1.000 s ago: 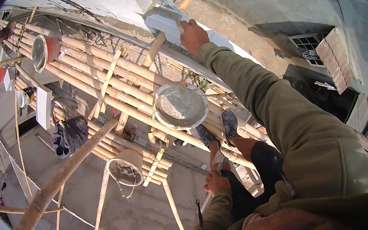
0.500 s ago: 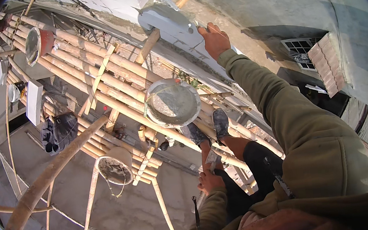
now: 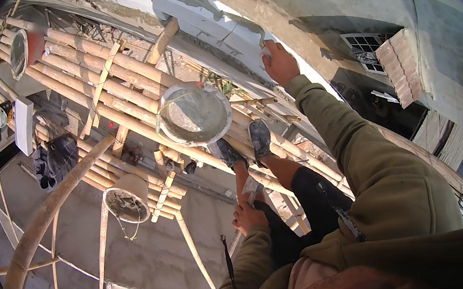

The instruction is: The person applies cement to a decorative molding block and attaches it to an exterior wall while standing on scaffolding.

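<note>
My right hand reaches far out over the wall of white blocks, closed on a trowel. The trowel's pale handle end shows at my fingers, and its blade lies against the block's upper edge. Wet grey mortar runs along that edge. Low in front of my body, my left hand is closed on a small flat greyish tool, whose exact kind I cannot make out. A round basin of grey mortar sits on the bamboo poles close to my feet.
I stand on a bamboo scaffold high above ground. A mortar bucket hangs beside it, and a red bucket stands farther left. A thick bamboo pole crosses the left side. A window and tiled awning lie right.
My right hand has moved right along the block edge with the trowel, and grey mortar now shows along that edge. The whole view has shifted, while my left hand keeps its hold.
</note>
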Demonstrator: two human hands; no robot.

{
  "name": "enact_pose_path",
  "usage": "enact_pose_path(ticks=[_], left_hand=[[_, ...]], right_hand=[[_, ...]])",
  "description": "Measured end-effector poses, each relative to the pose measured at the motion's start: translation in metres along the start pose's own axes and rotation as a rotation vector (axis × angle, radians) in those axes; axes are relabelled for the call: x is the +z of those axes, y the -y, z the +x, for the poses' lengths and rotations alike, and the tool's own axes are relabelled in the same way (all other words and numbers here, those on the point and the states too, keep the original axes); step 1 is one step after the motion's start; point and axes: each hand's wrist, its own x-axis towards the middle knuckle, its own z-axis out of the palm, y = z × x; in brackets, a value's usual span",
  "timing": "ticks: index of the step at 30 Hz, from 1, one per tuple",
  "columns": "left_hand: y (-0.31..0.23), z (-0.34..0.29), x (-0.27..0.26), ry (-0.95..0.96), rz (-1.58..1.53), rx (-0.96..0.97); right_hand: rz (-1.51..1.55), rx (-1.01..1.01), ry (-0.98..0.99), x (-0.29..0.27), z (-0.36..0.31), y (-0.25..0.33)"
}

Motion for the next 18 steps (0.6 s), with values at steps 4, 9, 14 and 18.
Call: enact_pose_path(ticks=[4, 9, 14, 18], left_hand=[[0.002, 0.003, 0.006, -0.033, -0.003, 0.014], [0.007, 0.003, 0.001, -0.014, -0.025, 0.003], [0.013, 0.001, 0.013, -0.016, -0.073, -0.008], [0.013, -0.003, 0.026, -0.003, -0.068, -0.039]], right_hand=[[0.073, -0.079, -0.100, 0.009, 0.036, 0.022], [0.125, -0.141, -0.144, 0.019, 0.026, 0.043], [0.165, -0.359, 0.155, 0.054, -0.075, 0.047], [0.075, -0.294, 0.500, 0.144, -0.114, 0.063]])
